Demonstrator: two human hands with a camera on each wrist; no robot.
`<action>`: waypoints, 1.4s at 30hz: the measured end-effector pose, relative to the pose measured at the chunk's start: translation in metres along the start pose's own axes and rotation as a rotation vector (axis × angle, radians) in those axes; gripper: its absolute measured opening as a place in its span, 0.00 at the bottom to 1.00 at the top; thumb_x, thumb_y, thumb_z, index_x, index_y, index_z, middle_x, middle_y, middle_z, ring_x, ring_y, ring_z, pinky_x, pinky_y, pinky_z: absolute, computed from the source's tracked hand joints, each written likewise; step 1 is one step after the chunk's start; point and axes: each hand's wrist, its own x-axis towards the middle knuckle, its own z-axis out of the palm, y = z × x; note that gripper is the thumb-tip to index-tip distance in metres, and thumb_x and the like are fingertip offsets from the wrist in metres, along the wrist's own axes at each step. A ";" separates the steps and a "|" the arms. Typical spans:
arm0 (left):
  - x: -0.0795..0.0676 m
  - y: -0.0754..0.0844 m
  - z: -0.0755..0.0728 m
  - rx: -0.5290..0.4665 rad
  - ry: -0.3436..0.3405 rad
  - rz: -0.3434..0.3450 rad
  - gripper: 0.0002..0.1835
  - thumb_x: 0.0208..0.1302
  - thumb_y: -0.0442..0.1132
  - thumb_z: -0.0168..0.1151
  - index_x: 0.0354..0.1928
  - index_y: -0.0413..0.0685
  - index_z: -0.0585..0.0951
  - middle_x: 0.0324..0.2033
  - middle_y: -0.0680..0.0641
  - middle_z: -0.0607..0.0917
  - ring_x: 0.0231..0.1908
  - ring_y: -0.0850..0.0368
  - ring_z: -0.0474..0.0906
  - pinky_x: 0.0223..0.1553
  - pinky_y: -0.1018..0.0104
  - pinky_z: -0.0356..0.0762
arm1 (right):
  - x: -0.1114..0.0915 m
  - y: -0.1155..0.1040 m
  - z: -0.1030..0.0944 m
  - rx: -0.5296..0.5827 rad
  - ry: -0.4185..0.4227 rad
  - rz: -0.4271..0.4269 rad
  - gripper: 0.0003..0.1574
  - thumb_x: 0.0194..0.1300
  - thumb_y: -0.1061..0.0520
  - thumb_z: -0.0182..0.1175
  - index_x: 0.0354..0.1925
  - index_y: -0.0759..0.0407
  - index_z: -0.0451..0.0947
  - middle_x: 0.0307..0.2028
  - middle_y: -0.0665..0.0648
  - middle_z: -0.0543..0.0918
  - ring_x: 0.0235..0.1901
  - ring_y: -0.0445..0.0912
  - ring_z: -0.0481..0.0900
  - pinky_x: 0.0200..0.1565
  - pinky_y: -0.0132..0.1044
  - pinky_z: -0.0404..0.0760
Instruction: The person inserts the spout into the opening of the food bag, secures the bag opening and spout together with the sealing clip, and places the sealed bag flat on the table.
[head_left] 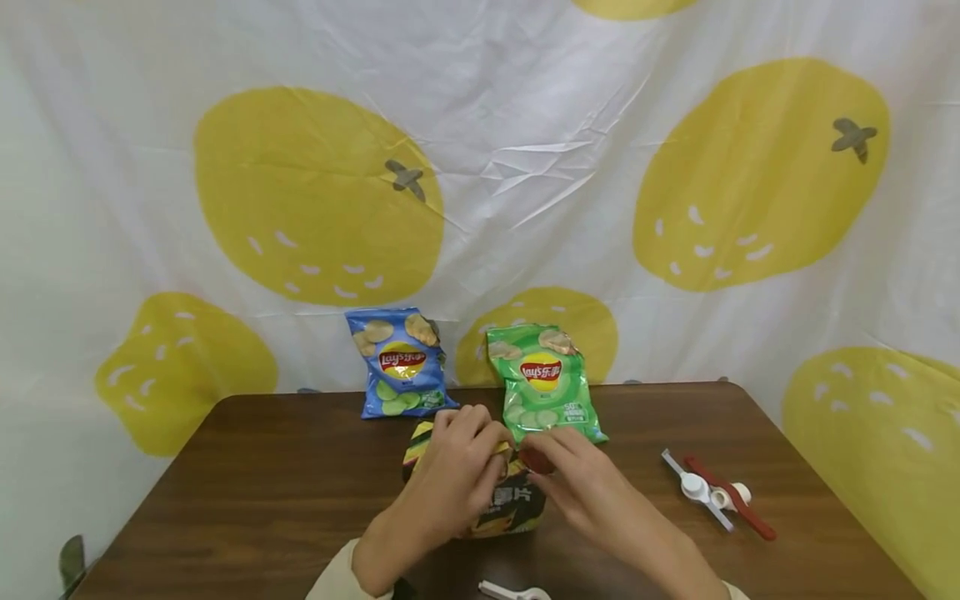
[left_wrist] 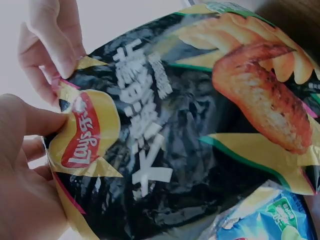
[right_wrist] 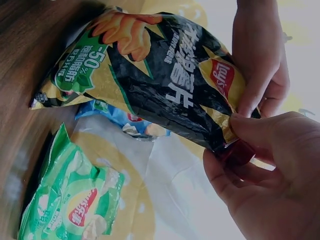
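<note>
A black and yellow Lay's chip bag (head_left: 517, 504) with a chicken wing picture stands in front of me, its top edge between my hands. My left hand (head_left: 461, 467) pinches the top edge, thumb on the printed front in the left wrist view. My right hand (right_wrist: 280, 165) pinches the other top corner of the bag (right_wrist: 155, 75), thumb on the front and fingers behind. A small dark red piece (right_wrist: 239, 153) lies at the right fingers against that corner; its kind is hard to tell. The bag's back is hidden.
Behind stand a blue chip bag (head_left: 402, 367) and a green chip bag (head_left: 547, 387). On the right of the brown table (head_left: 300, 483) lie a white bag clip (head_left: 696, 488) and a red bag clip (head_left: 738, 500), each with a round spout. Another white clip (head_left: 513, 592) is at the front edge.
</note>
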 end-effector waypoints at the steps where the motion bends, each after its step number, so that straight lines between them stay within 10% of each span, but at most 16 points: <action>1: 0.000 -0.001 0.000 -0.001 0.001 -0.002 0.03 0.66 0.35 0.62 0.36 0.53 0.81 0.29 0.58 0.69 0.32 0.62 0.65 0.41 0.62 0.62 | 0.000 0.000 0.000 0.008 -0.004 -0.003 0.27 0.56 0.68 0.71 0.54 0.57 0.78 0.49 0.47 0.78 0.48 0.40 0.75 0.46 0.31 0.79; 11: -0.002 -0.008 0.011 0.077 0.140 0.055 0.16 0.62 0.42 0.71 0.48 0.48 0.77 0.40 0.49 0.74 0.44 0.53 0.71 0.49 0.53 0.66 | 0.000 -0.002 0.003 0.065 0.006 0.019 0.32 0.55 0.71 0.71 0.56 0.59 0.72 0.46 0.49 0.78 0.44 0.39 0.76 0.44 0.30 0.78; 21: -0.003 0.002 0.017 0.369 0.287 0.080 0.09 0.60 0.46 0.72 0.33 0.50 0.83 0.32 0.51 0.81 0.35 0.54 0.78 0.38 0.59 0.70 | -0.001 -0.005 0.003 0.107 0.016 0.085 0.32 0.56 0.71 0.70 0.56 0.60 0.70 0.47 0.48 0.76 0.43 0.37 0.76 0.45 0.30 0.78; 27: -0.007 0.006 0.013 0.203 0.226 -0.013 0.03 0.64 0.37 0.67 0.37 0.47 0.85 0.32 0.51 0.86 0.35 0.58 0.83 0.42 0.58 0.74 | 0.003 -0.005 0.006 0.097 0.046 0.065 0.33 0.55 0.71 0.70 0.57 0.60 0.70 0.47 0.50 0.77 0.44 0.39 0.77 0.47 0.28 0.77; 34: -0.024 0.013 0.011 -0.059 0.064 -0.066 0.22 0.58 0.35 0.70 0.56 0.44 0.81 0.48 0.52 0.85 0.48 0.61 0.80 0.55 0.51 0.69 | 0.004 -0.003 0.011 0.085 0.105 0.026 0.34 0.52 0.74 0.71 0.56 0.61 0.72 0.48 0.52 0.78 0.44 0.42 0.77 0.45 0.32 0.79; 42: -0.026 0.017 0.034 -0.066 0.164 -0.084 0.25 0.56 0.32 0.73 0.57 0.40 0.79 0.50 0.48 0.85 0.49 0.57 0.80 0.53 0.55 0.72 | 0.002 -0.002 0.013 0.056 0.166 0.026 0.34 0.55 0.71 0.70 0.60 0.60 0.76 0.51 0.52 0.81 0.49 0.45 0.78 0.50 0.31 0.78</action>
